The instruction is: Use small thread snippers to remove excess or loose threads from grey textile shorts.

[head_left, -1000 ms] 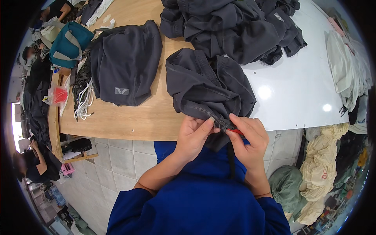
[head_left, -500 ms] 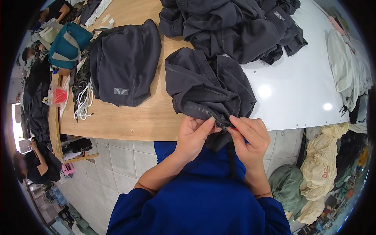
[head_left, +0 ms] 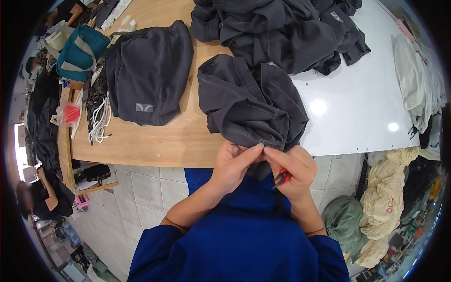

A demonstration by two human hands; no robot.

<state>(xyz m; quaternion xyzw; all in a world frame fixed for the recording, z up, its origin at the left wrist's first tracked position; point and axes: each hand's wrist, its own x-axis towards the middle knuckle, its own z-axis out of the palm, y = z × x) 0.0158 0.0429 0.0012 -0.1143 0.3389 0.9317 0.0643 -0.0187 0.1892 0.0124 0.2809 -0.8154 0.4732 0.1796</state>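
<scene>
Dark grey garment (head_left: pixel 249 103) at the near edge of the worktop (head_left: pixel 122 150), pinched between two bare hands

At far left, off the worktop, a seated co-worker (head_left: pixel 44 195) in dark clothes, with a pink stool (head_left: pixel 81 201) close by. Farther up, a teal bag (head_left: pixel 82 54) with grey straps, and below it something red in a clear bag (head_left: pixel 70 114). Next to these, a looped bunch of white cords (head_left: pixel 99 122) on the left part of the wood-toned surface. Then a smooth dark grey piece (head_left: pixel 145 80) lying spread, with a pale badge near its lower edge.

At the middle, the garment in a crumpled mound, its gathered waistband toward the far side and a little dark fabric hanging below the hands, past the worktop's edge. On its near seam, the left hand (head_left: pixel 235 162), grip together, thumb against fingers, clamped on the cloth. Just beside, nearly tip to tip, the right hand (head_left: pixel 296 171), its grip likewise closed on the seam, with a small red-and-black tool (head_left: pixel 283 177) tucked in the curled fingers, pointing down and away from the cloth.

Beyond the garment, a heap of dark grey garments (head_left: pixel 282 33). Rightward, a glossy white panel (head_left: pixel 347 117), then cream cloth (head_left: pixel 385 197) and green cloth (head_left: pixel 343 221) lower down, and hanging white cloth (head_left: pixel 408 70) at far right.
</scene>
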